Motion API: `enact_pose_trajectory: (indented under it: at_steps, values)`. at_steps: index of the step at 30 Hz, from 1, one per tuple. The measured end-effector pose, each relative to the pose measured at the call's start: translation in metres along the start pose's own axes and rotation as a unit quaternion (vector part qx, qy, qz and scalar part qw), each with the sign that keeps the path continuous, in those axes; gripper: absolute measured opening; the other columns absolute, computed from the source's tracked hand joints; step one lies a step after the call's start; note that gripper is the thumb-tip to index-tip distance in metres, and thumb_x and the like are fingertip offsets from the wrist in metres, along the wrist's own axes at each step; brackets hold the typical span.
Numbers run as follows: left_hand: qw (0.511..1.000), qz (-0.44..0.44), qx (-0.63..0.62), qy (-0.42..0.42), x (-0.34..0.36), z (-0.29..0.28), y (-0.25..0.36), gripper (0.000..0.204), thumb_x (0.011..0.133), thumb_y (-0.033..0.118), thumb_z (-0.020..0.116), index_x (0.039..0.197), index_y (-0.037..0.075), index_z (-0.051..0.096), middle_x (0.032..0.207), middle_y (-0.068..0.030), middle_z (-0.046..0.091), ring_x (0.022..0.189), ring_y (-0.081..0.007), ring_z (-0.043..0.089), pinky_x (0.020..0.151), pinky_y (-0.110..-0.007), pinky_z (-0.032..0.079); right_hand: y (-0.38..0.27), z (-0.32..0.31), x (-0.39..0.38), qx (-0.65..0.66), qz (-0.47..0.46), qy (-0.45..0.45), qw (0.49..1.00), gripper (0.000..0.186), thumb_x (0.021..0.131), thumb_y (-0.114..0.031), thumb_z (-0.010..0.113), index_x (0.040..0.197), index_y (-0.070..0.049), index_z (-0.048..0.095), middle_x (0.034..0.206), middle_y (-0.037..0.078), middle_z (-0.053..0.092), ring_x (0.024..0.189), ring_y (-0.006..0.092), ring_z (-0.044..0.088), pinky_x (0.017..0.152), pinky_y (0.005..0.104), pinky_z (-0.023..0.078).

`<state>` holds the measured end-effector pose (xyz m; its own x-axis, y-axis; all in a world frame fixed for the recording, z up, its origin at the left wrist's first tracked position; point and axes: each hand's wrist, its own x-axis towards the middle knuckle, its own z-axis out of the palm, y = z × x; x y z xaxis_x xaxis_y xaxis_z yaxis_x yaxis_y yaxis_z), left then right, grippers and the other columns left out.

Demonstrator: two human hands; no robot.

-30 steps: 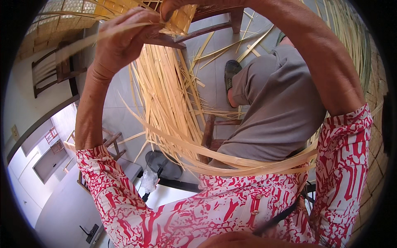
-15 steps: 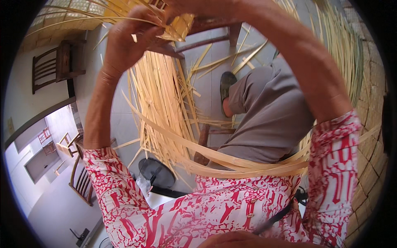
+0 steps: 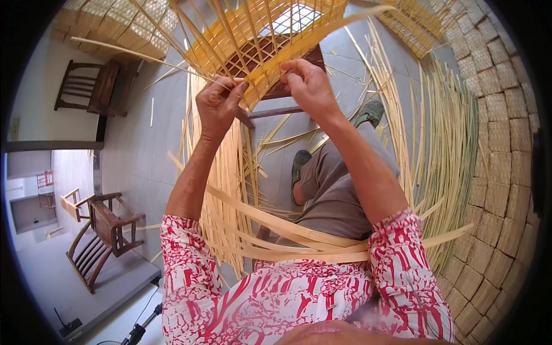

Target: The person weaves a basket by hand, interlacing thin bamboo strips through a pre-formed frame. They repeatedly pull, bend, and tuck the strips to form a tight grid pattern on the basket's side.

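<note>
A yellow bamboo basket (image 3: 206, 35) with an open weave and upright stakes rests tilted on a dark wooden stool (image 3: 315, 56). My left hand (image 3: 217, 106) is closed at the basket's near left corner, thumb and fingers pinching its edge where thin stakes stick out to the left. Along the near side runs a flat yellow bamboo strip (image 3: 351, 20), its loose end curving off to the far right. My right hand (image 3: 313, 89) pinches this strip against the basket wall, fingers curled; the fingertips are partly hidden. Pale bamboo strips (image 3: 287, 227) lie across my lap.
A thick pile of split bamboo (image 3: 230, 167) lies on the floor left of my legs. Greenish strips (image 3: 445, 155) spread at the right, beside stacked woven bundles (image 3: 494, 172). Another yellow basket (image 3: 411, 26) sits far right. Wooden chairs (image 3: 109, 224) stand at the left.
Both hands and the basket now appear lower in view, and more of the basket shows. My right hand has moved apart from the left, rightward along the basket's near side. The view has shifted.
</note>
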<state>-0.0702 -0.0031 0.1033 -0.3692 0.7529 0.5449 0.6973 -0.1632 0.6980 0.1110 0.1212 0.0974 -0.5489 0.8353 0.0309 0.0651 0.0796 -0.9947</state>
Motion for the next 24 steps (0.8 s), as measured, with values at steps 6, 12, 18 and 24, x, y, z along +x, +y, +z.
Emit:
enact_pose_trajectory:
  at_steps: [6, 12, 18, 24]
  values:
    - [0.999, -0.026, -0.035, 0.012, 0.001, 0.027, 0.012, 0.008, 0.086, 0.002, 0.079, 0.091, 0.0, 0.074, 0.081, -0.004, 0.067, 0.075, -0.0114, 0.058, 0.07, -0.027, 0.047, 0.013, -0.014, 0.046, 0.478, 0.123, 0.071, 0.867, 0.021, 0.106, -0.012, 0.046, 0.125, -0.005, 0.053, 0.117, 0.012, 0.066, 0.101, 0.0268, 0.069, 0.093, 0.0477, 0.056]
    - [0.995, -0.015, -0.04, 0.093, 0.004, 0.034, -0.002, 0.013, 0.085, 0.01, 0.082, 0.091, 0.002, 0.073, 0.078, -0.0058, 0.066, 0.066, -0.013, 0.062, 0.062, -0.027, 0.049, 0.011, -0.021, 0.052, 0.662, 0.183, -0.041, 0.726, 0.028, 0.104, -0.029, 0.06, 0.104, -0.001, 0.065, 0.1, 0.016, 0.072, 0.089, 0.0237, 0.072, 0.071, 0.0387, 0.064]
    - [0.996, 0.015, 0.003, 0.092, 0.005, 0.033, -0.001, 0.011, 0.089, 0.011, 0.08, 0.093, 0.004, 0.074, 0.081, -0.005, 0.067, 0.067, -0.0124, 0.062, 0.062, -0.027, 0.049, -0.024, -0.021, 0.056, 0.404, 0.04, -0.196, 0.892, 0.032, 0.097, -0.021, 0.071, 0.122, 0.0, 0.068, 0.114, 0.015, 0.073, 0.097, 0.0163, 0.069, 0.089, 0.0306, 0.059]
    - [0.994, 0.01, -0.03, 0.102, 0.003, 0.034, 0.002, 0.011, 0.09, 0.011, 0.078, 0.098, 0.005, 0.074, 0.082, -0.0043, 0.065, 0.067, -0.0123, 0.062, 0.061, -0.027, 0.049, -0.051, -0.017, 0.029, 0.19, -0.095, -0.233, 0.949, 0.031, 0.09, -0.029, 0.08, 0.106, -0.004, 0.073, 0.091, -0.004, 0.061, 0.086, 0.0051, 0.057, 0.076, 0.0194, 0.047]
